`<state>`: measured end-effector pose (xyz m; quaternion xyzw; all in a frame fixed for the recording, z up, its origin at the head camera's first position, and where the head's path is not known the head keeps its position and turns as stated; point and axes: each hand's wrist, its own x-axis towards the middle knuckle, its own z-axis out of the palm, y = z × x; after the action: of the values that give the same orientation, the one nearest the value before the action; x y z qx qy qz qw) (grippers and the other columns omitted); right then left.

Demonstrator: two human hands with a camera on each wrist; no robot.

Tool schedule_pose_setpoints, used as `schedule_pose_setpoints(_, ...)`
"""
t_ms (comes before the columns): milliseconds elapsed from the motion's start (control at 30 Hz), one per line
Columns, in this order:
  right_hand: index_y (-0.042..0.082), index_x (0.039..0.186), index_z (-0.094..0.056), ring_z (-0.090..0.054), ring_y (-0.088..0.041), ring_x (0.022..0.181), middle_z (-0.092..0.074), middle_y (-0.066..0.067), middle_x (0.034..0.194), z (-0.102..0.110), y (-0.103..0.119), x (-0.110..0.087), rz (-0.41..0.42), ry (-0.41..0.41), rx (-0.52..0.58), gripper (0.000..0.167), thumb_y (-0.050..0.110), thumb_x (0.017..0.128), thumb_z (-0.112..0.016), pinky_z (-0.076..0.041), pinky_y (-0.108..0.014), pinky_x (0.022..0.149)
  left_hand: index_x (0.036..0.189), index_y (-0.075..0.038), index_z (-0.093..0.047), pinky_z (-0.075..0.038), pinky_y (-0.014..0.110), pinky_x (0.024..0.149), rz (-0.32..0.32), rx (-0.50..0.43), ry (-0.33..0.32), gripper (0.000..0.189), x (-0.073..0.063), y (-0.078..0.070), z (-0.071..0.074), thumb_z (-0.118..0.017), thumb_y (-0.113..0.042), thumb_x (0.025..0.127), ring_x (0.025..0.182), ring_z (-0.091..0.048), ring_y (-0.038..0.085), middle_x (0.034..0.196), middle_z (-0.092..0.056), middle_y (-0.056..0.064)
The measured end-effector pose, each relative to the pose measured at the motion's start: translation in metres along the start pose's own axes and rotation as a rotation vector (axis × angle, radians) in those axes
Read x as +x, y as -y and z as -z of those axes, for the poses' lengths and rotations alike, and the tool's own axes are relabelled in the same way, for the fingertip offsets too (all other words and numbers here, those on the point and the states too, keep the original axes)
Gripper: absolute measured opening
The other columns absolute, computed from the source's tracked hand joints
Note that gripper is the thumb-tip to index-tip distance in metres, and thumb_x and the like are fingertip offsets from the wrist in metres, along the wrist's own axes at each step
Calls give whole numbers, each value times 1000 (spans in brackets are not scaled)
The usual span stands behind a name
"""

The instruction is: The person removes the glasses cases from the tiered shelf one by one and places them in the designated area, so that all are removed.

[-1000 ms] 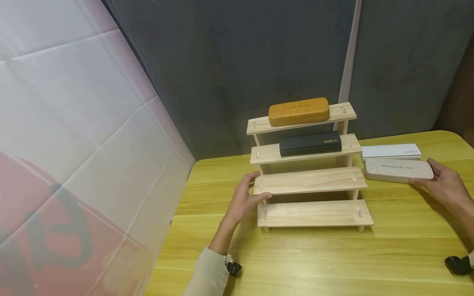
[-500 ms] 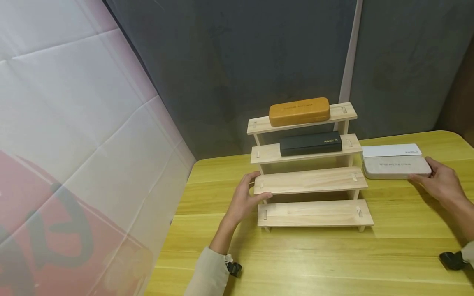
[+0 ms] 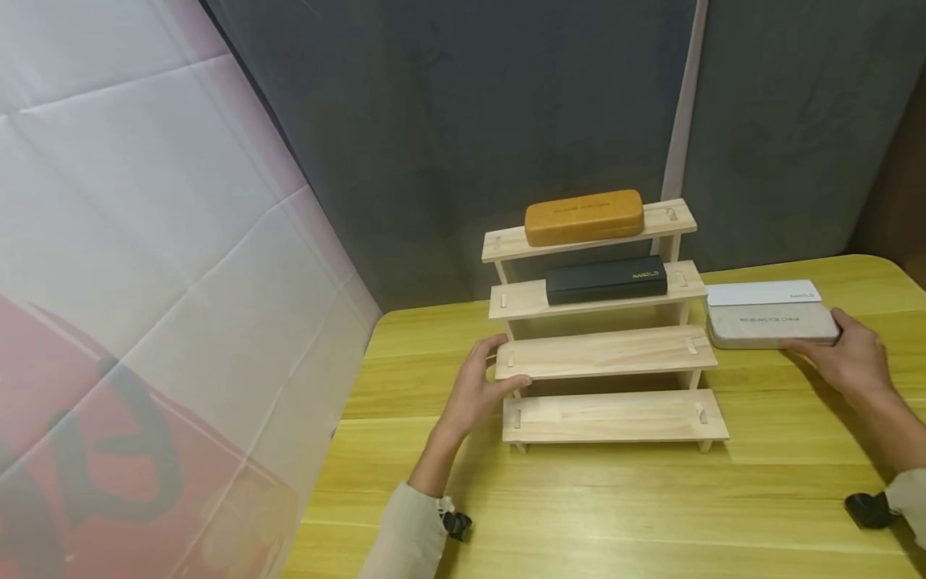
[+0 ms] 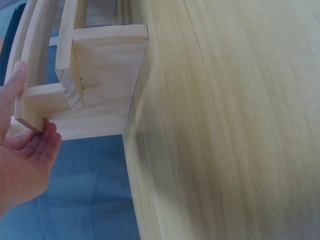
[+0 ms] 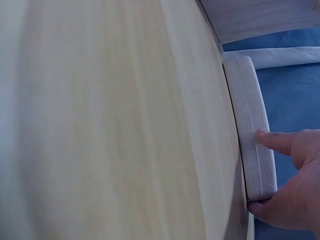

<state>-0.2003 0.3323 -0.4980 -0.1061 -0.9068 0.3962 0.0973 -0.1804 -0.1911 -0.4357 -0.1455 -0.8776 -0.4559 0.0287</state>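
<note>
A four-tier stand of pale wood (image 3: 606, 354) stands on the table. My left hand (image 3: 477, 392) grips the left end of its second shelf from the bottom; in the left wrist view, the thumb and fingers of this hand (image 4: 25, 162) lie on either side of the board end. To the right of the stand, my right hand (image 3: 854, 354) holds the right corner of a light grey glasses case (image 3: 770, 323) with printed lettering. That case lies flat, close in front of a white case (image 3: 763, 292). In the right wrist view, the thumb presses the grey case's side (image 5: 252, 135).
An orange-brown glasses case (image 3: 584, 219) rests on the top shelf, and a black case (image 3: 606, 281) with gold lettering on the shelf below. A dark grey curtain (image 3: 448, 145) hangs behind the yellow wooden table (image 3: 579, 515). A white printed sheet (image 3: 159, 225) slopes along the left.
The grey glasses case has slid slightly left and back, squaring up in front of the white case, with my right hand following it. My left hand stays at the stand.
</note>
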Motion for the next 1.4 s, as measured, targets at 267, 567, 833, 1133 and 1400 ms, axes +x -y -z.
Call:
schedule_pose_setpoints(267, -11, 164, -7, -27, -67, 142, -22, -46, 160, -3, 4, -1, -38, 28, 19, 97, 31, 104, -71, -27, -77, 114, 155, -4, -46, -43, 49, 119, 1, -5, -1, 82, -1, 2, 0, -89, -26, 89, 141, -51, 34, 156, -49, 14)
schedule_pose_setpoints(567, -12, 163, -13, -29, -66, 142, -26, -45, 159, -4, 8, 4, -47, 9, 12, 92, 27, 104, -71, -27, -75, 116, 156, -4, -45, -44, 49, 119, 1, -12, 3, 82, -1, 2, 1, -89, -27, 90, 141, -51, 34, 156, -49, 14)
schedule_pose_setpoints(833, -13, 163, -12, -28, -66, 142, -24, -46, 159, -2, 8, 15, -61, 18, -2, 89, 22, 104, -70, -25, -74, 118, 156, -3, -45, -41, 57, 119, -12, -24, 3, 83, -1, 2, 0, -89, -26, 90, 142, -49, 38, 157, -48, 16)
schedule_pose_setpoints(1133, -11, 163, -10, -25, -65, 145, -21, -45, 161, 3, 6, 28, -66, 43, 9, 92, 29, 105, -68, -23, -73, 120, 156, -3, -45, -42, 55, 119, -13, -14, 1, 82, -1, 1, 0, -89, -27, 90, 142, -49, 36, 157, -48, 16)
schedule_pose_setpoints(1400, -13, 162, -16, -28, -65, 143, -26, -46, 158, 5, 6, 38, -59, 18, -4, 87, 22, 104, -70, -25, -72, 120, 156, -2, -46, -41, 56, 120, -23, -14, 4, 83, 1, 0, 0, -88, -27, 90, 142, -50, 37, 156, -48, 18)
